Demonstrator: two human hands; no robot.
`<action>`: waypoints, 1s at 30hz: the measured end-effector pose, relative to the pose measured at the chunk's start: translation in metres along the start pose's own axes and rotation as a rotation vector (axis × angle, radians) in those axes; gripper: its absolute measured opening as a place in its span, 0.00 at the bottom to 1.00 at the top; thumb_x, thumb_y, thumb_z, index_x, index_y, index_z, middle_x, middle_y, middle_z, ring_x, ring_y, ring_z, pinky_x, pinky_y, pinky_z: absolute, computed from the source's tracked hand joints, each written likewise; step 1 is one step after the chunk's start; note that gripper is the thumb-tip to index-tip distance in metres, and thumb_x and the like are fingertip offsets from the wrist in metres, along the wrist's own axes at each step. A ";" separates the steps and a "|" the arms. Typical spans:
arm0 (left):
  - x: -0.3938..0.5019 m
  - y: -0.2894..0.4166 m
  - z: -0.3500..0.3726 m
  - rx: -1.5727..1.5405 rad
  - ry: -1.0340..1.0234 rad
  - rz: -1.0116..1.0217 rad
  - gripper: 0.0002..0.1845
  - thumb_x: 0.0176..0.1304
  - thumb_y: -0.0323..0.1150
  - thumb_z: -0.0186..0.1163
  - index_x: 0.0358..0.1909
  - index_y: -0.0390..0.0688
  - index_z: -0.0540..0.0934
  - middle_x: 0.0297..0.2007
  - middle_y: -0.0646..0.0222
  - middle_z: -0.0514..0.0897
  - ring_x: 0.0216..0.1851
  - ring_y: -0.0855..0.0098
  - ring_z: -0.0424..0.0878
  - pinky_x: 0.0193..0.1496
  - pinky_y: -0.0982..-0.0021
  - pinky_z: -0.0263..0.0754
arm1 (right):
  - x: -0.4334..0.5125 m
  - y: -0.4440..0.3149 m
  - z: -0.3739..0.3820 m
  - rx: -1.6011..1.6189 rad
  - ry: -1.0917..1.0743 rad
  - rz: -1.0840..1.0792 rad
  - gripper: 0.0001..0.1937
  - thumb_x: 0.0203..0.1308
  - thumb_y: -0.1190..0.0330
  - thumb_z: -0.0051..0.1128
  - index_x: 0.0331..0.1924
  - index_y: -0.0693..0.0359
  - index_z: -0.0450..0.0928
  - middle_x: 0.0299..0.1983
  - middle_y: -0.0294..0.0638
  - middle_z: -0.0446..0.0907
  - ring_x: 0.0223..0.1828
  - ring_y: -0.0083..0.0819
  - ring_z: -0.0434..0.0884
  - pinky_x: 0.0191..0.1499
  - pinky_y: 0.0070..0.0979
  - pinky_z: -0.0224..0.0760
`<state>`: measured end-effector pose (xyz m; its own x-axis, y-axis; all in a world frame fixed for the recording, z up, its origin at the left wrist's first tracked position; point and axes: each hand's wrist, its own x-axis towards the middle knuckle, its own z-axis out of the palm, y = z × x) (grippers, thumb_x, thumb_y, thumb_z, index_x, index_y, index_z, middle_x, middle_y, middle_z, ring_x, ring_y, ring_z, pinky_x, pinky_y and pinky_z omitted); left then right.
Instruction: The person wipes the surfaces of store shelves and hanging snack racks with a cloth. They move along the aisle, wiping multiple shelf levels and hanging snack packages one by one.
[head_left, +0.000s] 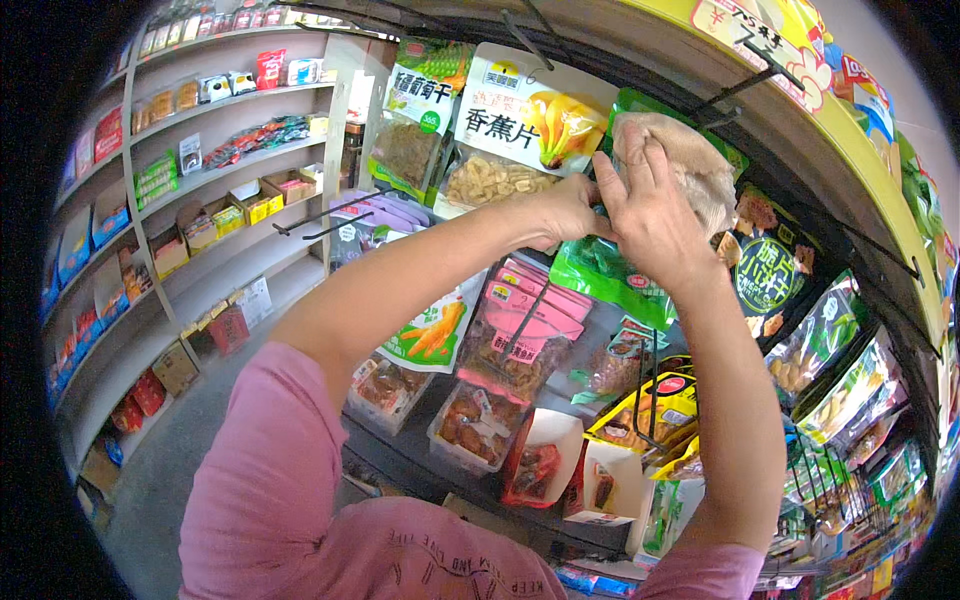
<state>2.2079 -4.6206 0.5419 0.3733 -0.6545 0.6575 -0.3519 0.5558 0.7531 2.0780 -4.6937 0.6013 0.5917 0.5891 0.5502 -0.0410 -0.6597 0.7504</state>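
Note:
My left hand (564, 215) is at the left edge of a green plastic snack bag (611, 281), its fingers bent around that edge and partly hidden by my other hand. My right hand (649, 206) lies over the bag's front with a beige cloth (697, 176) under its fingers. The cloth covers much of the bag's upper part. Left of my hands hangs a white-topped bag of banana chips (525, 120), and beyond it a bag of raisins (412, 120). To the right is a black bag of crispy snacks (769, 262).
Metal display hooks (330, 214) jut out around my arms. Below hang pink snack bags (525, 319), above plastic tubs of packaged food (476, 427) and open cartons (544, 457). A yellow shelf edge (885, 142) curves overhead at right. Stocked shelves (232, 172) stand across the aisle at left.

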 end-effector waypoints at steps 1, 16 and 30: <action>-0.004 0.010 0.002 0.088 -0.010 -0.109 0.20 0.42 0.24 0.73 0.39 0.30 0.78 0.36 0.62 0.82 0.34 0.71 0.79 0.37 0.70 0.75 | -0.003 0.011 0.001 -0.058 -0.063 -0.032 0.25 0.48 0.72 0.52 0.55 0.66 0.69 0.59 0.64 0.63 0.58 0.57 0.65 0.57 0.47 0.62; -0.021 0.035 -0.012 0.348 -0.073 0.021 0.18 0.53 0.26 0.67 0.46 0.33 0.77 0.38 0.65 0.83 0.38 0.76 0.79 0.41 0.73 0.75 | 0.002 -0.001 -0.019 -0.160 -0.066 0.002 0.23 0.50 0.69 0.53 0.55 0.53 0.72 0.57 0.53 0.68 0.52 0.47 0.76 0.45 0.35 0.77; -0.012 0.013 -0.008 0.039 -0.098 -0.176 0.14 0.54 0.24 0.63 0.44 0.34 0.79 0.40 0.65 0.82 0.38 0.74 0.80 0.41 0.71 0.75 | -0.039 -0.011 -0.009 -0.008 0.138 0.067 0.22 0.47 0.76 0.52 0.51 0.65 0.71 0.49 0.56 0.70 0.48 0.54 0.75 0.47 0.42 0.74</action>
<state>2.2058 -4.6012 0.5444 0.3475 -0.7875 0.5091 -0.3222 0.4096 0.8535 2.0484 -4.7054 0.5752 0.4711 0.6029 0.6439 -0.0837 -0.6961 0.7131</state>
